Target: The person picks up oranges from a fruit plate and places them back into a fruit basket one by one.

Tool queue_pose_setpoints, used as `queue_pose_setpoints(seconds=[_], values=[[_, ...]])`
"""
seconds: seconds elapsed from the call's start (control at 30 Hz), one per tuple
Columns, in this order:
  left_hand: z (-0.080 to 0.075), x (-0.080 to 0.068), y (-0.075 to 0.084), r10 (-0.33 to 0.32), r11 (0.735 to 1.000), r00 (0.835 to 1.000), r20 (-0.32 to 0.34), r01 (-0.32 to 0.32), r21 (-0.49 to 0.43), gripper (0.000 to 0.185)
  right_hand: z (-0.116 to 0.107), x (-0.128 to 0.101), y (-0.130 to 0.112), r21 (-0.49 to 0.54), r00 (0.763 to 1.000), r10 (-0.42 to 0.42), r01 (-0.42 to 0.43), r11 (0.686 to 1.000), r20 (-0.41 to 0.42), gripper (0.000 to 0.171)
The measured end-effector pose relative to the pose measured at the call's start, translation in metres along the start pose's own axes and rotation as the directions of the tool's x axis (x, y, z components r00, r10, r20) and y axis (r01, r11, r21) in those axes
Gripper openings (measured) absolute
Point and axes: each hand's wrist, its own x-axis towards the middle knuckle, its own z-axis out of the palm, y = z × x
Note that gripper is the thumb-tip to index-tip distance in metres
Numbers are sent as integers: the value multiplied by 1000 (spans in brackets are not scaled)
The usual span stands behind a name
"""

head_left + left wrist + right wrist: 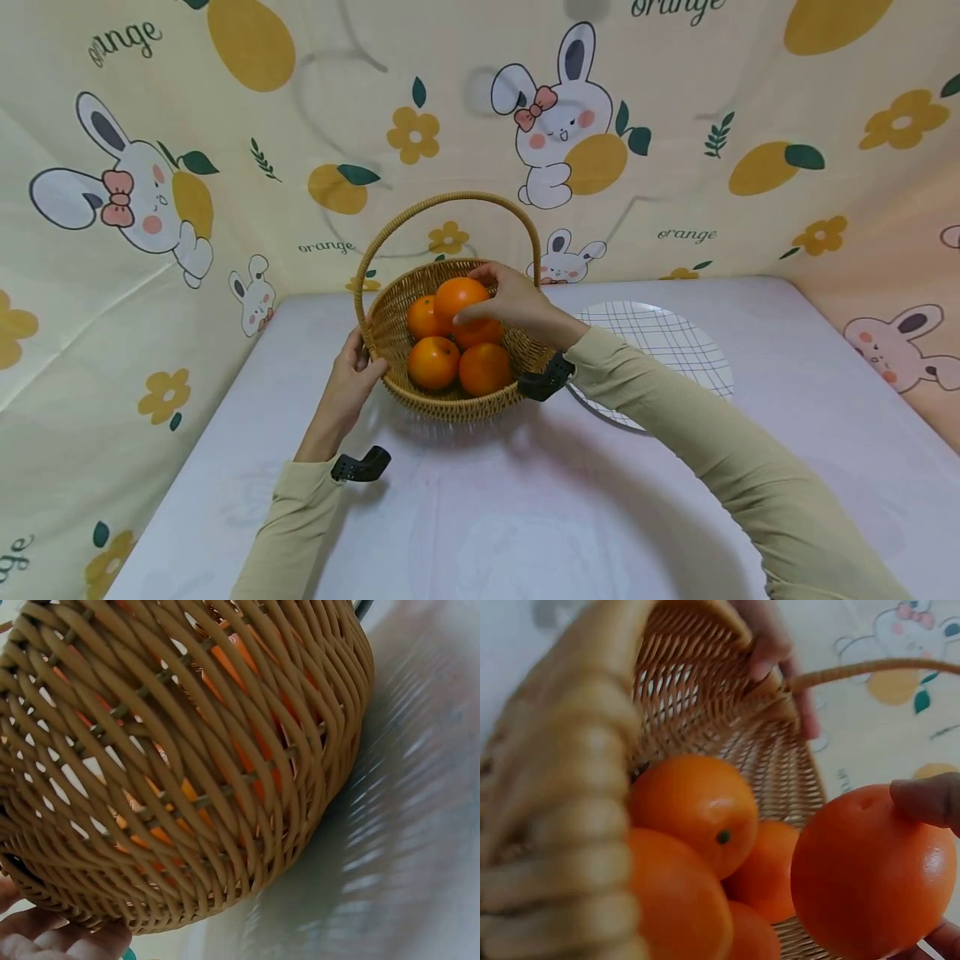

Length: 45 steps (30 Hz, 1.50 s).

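Note:
A woven wicker basket (450, 408) with a tall arched handle stands toward the back of the table. Its mouth leans toward me, and several oranges (433, 363) lie inside. At the left side of the basket, my left hand (352, 375) grips the rim near the handle's base. My right hand (525, 307) pinches one orange (870, 874) between thumb and fingers, above the others within the basket's mouth. The left wrist view shows the basket's woven side (187, 772), with orange fruit glimpsed through gaps and left fingertips (67, 941) at its edge.
A round white plate (667, 342) with a dark grid pattern lies right of the basket, partly behind my right forearm. A white cloth (525, 525) covers the table. Patterned fabric (450, 108) with rabbits and oranges hangs behind and along the sides.

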Motion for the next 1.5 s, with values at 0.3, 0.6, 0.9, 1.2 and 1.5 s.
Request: queue_pose_setpoints(seconds=[0.3, 0.6, 0.9, 1.2, 1.5], values=[[1, 0, -1, -9, 1000, 1000, -3, 9, -1, 77, 6, 11, 3, -76, 997, 63, -60, 995, 36, 69], [3, 3, -4, 21, 1000, 1000, 9, -21, -4, 74, 3, 13, 7, -140, 993, 83, -71, 988, 80, 68], [6, 6, -6, 34, 999, 999, 12, -34, 7, 73, 0, 11, 13, -123, 992, 80, -68, 990, 95, 70], [9, 11, -6, 18, 1000, 1000, 15, -18, -5, 75, -5, 11, 15, -117, 988, 104, -91, 989, 110, 69], [4, 7, -8, -13, 1000, 1000, 14, 13, 25, 74, -8, 6, 15, -119, 984, 103, -86, 989, 148, 74]])
